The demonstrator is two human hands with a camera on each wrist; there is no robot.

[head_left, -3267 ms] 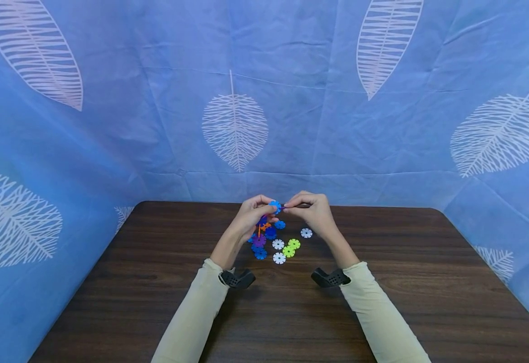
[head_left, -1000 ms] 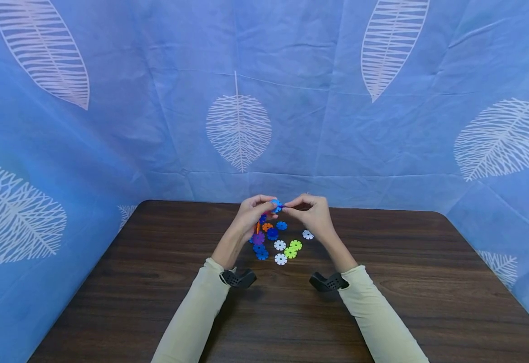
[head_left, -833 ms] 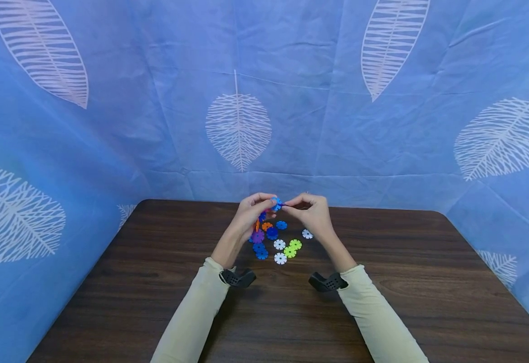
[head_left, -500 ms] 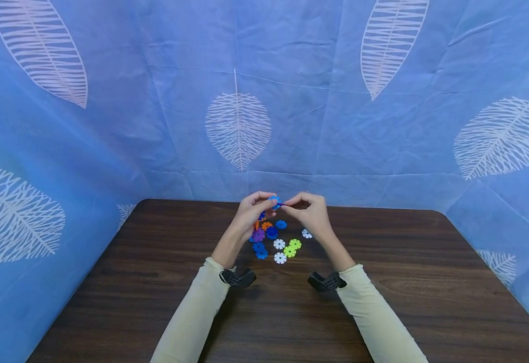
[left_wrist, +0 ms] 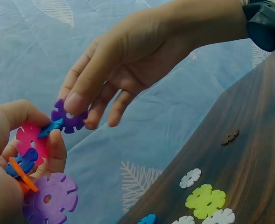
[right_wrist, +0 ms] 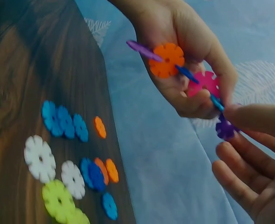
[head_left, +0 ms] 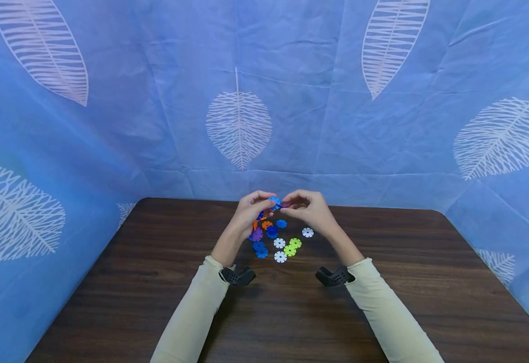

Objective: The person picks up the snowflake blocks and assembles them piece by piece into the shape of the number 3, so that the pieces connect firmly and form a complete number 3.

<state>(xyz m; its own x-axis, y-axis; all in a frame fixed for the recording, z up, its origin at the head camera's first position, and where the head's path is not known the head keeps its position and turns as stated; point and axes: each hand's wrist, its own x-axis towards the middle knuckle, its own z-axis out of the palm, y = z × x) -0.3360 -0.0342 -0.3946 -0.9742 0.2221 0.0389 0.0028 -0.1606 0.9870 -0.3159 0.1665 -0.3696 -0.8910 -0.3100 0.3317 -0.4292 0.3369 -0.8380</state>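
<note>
My left hand (head_left: 246,214) holds a chain of notched plastic snowflake discs, joined crosswise edge to edge. The left wrist view shows a light purple disc (left_wrist: 51,198), an orange disc (left_wrist: 23,174), a dark blue disc (left_wrist: 27,161) and a pink disc (left_wrist: 31,141) in it. Left thumb and finger pinch the light blue disc (left_wrist: 51,127) at its end. My right hand (head_left: 312,209) pinches a dark purple disc (left_wrist: 69,117) between thumb and fingers. That disc meets the light blue disc's edge; how deep the slots engage cannot be told.
Loose discs lie below the hands on the dark wooden table (head_left: 382,282): white discs (head_left: 280,257), yellow-green discs (head_left: 289,250), blue discs (head_left: 261,252) and orange discs (right_wrist: 111,170). A blue leaf-patterned cloth (head_left: 291,126) hangs behind the table.
My right hand has shifted its fingers on the dark purple disc, which now shows more of its face. The right forearm has swung slightly right. My left hand stays nearly in place.
</note>
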